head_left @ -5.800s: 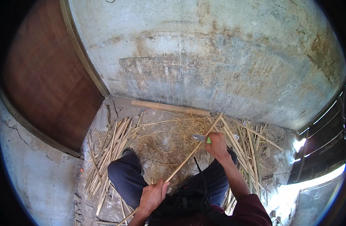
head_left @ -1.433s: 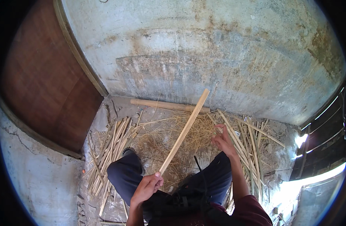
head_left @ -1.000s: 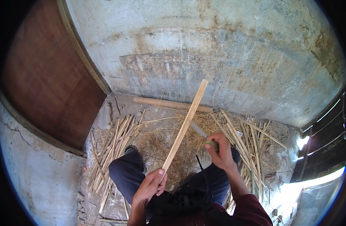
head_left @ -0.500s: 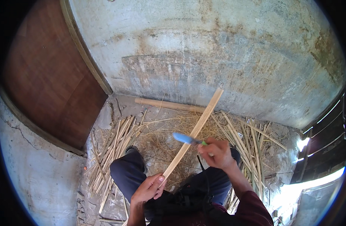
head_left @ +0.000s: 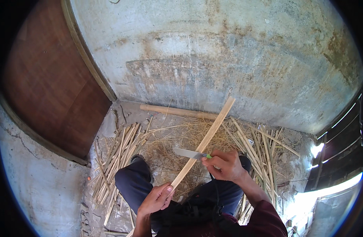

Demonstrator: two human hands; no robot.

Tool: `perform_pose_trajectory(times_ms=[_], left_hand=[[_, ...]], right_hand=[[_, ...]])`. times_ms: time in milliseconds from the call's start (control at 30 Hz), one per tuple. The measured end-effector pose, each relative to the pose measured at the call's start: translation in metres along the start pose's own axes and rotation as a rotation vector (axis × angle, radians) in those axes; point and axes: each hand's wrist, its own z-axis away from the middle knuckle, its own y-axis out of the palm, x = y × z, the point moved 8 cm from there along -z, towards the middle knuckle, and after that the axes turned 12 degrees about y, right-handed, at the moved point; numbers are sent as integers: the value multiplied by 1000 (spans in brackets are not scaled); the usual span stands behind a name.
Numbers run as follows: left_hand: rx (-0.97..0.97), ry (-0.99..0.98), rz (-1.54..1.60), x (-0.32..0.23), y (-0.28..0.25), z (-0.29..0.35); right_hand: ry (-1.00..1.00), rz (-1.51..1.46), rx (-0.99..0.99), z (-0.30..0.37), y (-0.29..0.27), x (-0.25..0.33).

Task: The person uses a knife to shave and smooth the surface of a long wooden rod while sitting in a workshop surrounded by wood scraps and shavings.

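My left hand is closed around the near end of a long, flat, pale bamboo strip. The strip slants up and away to the right, its far end close to the wall. In my right hand is a knife with a green handle, most of which my fingers cover. Its blade lies across the strip at about mid-length, with the tip pointing left. Whether the edge bites into the bamboo I cannot tell.
Split bamboo sticks lie in piles on the left and on the right. Thin shavings litter the floor between my legs. A bamboo pole rests along the foot of the stained wall. A brown door stands at left.
The knife blade has turned and dropped slightly toward me along the strip, and shows sharper now. The strip's far end has shifted a little. My left hand keeps its hold.
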Motion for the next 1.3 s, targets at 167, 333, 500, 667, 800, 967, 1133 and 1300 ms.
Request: perform_pose_trajectory(times_ms=[167, 333, 500, 667, 800, 967, 1133, 1300], left_hand=[[-27, -45, 24, 6, 0, 2], [-14, -23, -14, 7, 0, 2], [-10, -29, -64, 6, -2, 5], [2, -3, -90, 8, -5, 8], [28, 54, -170, 7, -6, 9], [20, 29, -230, 9, -10, 8], [20, 35, -175, 10, -7, 9], [51, -108, -68, 25, -17, 25]], right_hand=[[155, -71, -137, -1, -12, -39], [6, -60, 65, 8, 8, 4], [131, 11, -185, -4, -27, -52], [89, -48, -37, 0, -7, -22], [127, -36, -92, -2, -16, -58], [93, 10, -55, -1, -5, -46], [-83, 92, 10, 12, 11, -8], [183, 155, -324, 1, -51, -104]])
